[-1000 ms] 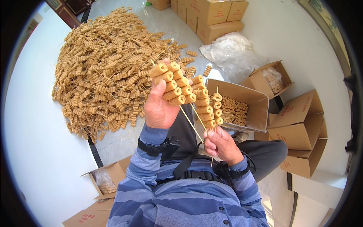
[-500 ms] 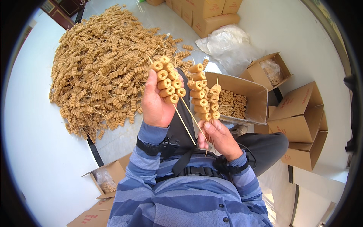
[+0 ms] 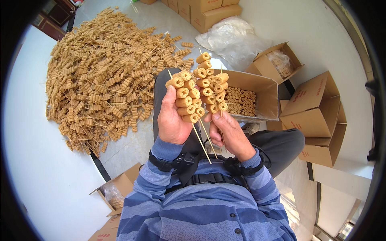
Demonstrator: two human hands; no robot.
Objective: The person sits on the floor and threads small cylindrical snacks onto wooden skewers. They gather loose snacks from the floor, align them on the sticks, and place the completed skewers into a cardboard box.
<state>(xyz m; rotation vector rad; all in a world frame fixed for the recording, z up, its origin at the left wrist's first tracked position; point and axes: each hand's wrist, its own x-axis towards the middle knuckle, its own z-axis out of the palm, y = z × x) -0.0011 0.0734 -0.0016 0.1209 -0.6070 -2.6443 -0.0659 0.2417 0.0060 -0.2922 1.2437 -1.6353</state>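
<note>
In front of my lap, my left hand [image 3: 172, 120] is closed around skewers of tubular brown rolls [image 3: 188, 99]. The rolls are hollow and sit in two columns, and their thin bare sticks point down toward my waist. My right hand [image 3: 232, 134] pinches the lower sticks of several more skewers of the same rolls [image 3: 207, 83], which stand upright in a loose cluster. The two bunches are side by side and nearly touch, with the right one reaching higher. My right fingers partly hide the sticks they grip.
A huge heap of skewered rolls [image 3: 96, 80] covers the floor at left. Beyond my right hand, an open carton [image 3: 267, 98] holds neatly stacked rolls. Open cardboard boxes [image 3: 309, 108] stand at right, clear plastic sheeting [image 3: 231, 36] lies behind, and another box [image 3: 124, 182] sits lower left.
My hands have come closer together, the left one moving down and to the right. The skewers in my right hand now lean nearer the left bunch. The whole view has shifted slightly.
</note>
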